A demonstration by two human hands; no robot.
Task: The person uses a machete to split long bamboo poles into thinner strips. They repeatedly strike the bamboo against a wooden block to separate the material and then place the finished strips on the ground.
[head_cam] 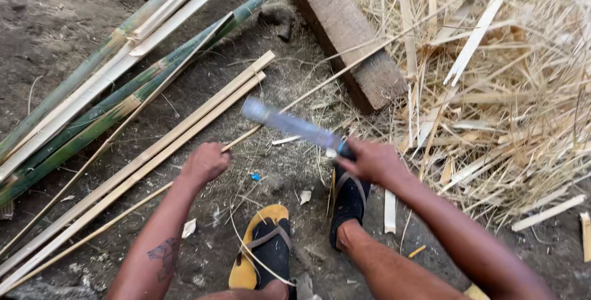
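- At the far left, split green bamboo poles [117, 100] lie slantwise on the bare dirt ground [55, 23], running from the lower left up toward the top middle.
- Just right of them lie two pale flat bamboo slats [184, 124], side by side and touching, on the same slant.
- The left hand [205, 162] is closed in a fist around a thin bamboo strip [123, 209], gripping it at about its middle; the strip runs down to the lower left below the slats and up to the right past the fist toward the wooden block.
- Below the hands, two feet in black socks rest on yellow sandals [261, 251], the left one nearer the bottom edge, the right one just under the right hand.
- A long knife [289, 124] shows between the hands, its blade blurred, pointing up and left from the right hand; the blade tip lies above and right of the left fist, over the thin strip. Whether it touches the strip I cannot tell.
- The right hand [372, 161] is clamped on the knife's handle, well apart from the left hand.
- Above the right hand a thick wooden block [345, 35] lies on the ground, slanting down to the right.
- The right side is filled with a loose pile of bamboo shavings [511, 91] and pale offcuts.
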